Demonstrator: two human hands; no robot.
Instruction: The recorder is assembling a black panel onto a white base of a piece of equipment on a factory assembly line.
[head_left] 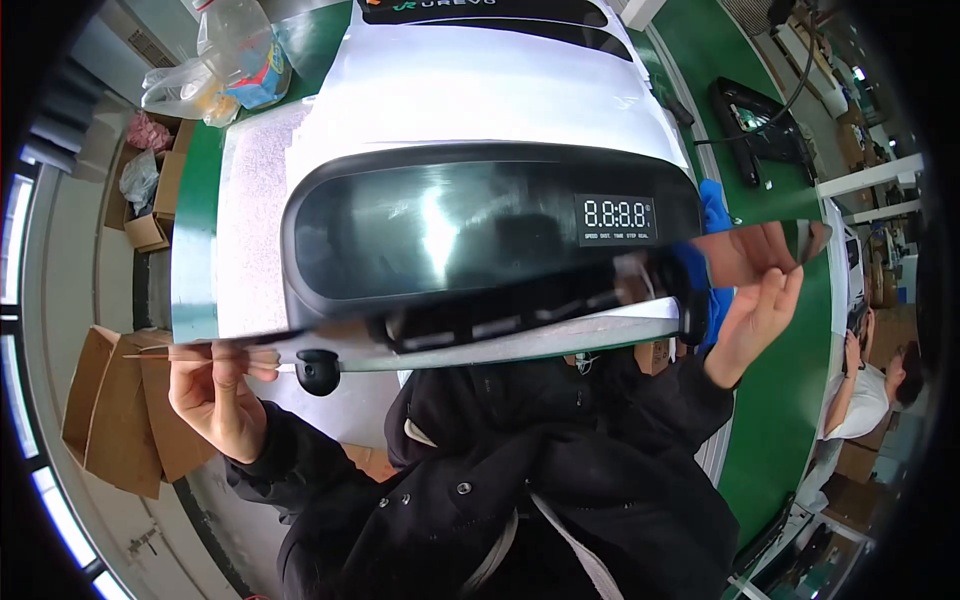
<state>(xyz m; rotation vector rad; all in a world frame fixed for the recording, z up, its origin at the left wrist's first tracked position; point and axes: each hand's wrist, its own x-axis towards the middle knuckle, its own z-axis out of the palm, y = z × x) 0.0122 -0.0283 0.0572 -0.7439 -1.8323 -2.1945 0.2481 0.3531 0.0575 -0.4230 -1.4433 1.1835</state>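
Note:
A long, thin, glossy dark panel (520,312) is held up in front of me, tilted, and its shiny face reflects things nearby. My left hand (222,395) pinches its left end between thumb and fingers. At the raised right end, my right hand (757,315) grips the panel, its fingers mirrored in the surface. Just beyond it lies a black console (400,225) with rounded ends and white digits showing at its right. The panel overlaps the console's near edge. A small black wheel or knob (319,373) sticks out near my left hand.
White sheeting (490,95) lies behind the console. A blue cloth (714,215) is at its right end. A plastic bottle (245,55) stands back left. Rightward, a black frame (760,125) rests on a green surface; a person (862,385) works there. Cardboard boxes (110,400) are at left.

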